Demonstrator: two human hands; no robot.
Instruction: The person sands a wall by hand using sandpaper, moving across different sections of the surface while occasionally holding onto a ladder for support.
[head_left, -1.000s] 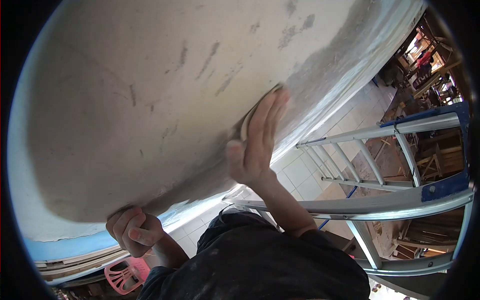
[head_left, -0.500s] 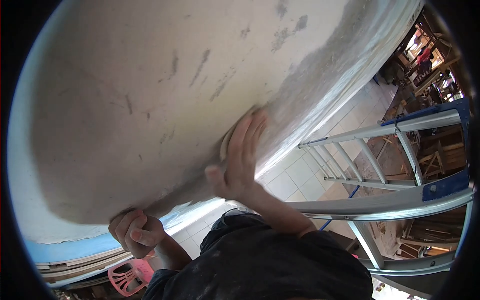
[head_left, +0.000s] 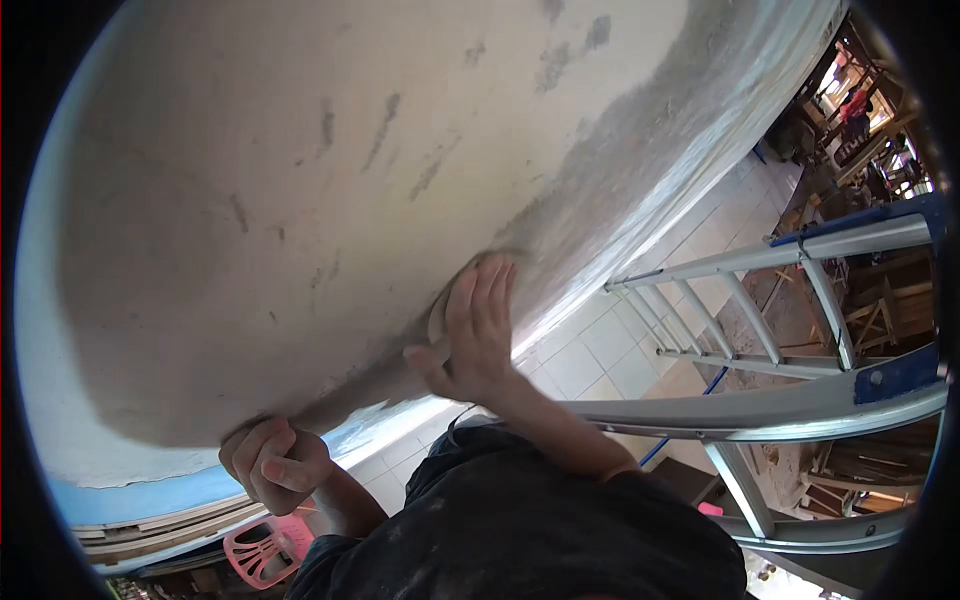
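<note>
A broad off-white plastered surface [head_left: 300, 200] with grey smudges and a grey patch fills the upper view. My right hand [head_left: 478, 335] lies against it, fingers stretched together and thumb held apart. Under those fingers shows the pale curved edge of a thin flat piece [head_left: 437, 322], which looks like sandpaper; the rest is covered by the hand. My left hand [head_left: 275, 465] is closed, its curled fingers touching the surface near its lower left edge. Whatever those fingers grip, if anything, is hidden.
An aluminium ladder [head_left: 740, 420] with blue end parts stands close on the right. Below lies a white tiled floor [head_left: 590, 345]. A pink plastic chair [head_left: 265, 550] is at the lower left, near stacked boards [head_left: 150, 535]. Wooden clutter [head_left: 880, 300] lies beyond the ladder.
My right hand has slid down and slightly left along the surface, with the flat piece under it. My left hand stays in place. The view has shifted slightly.
</note>
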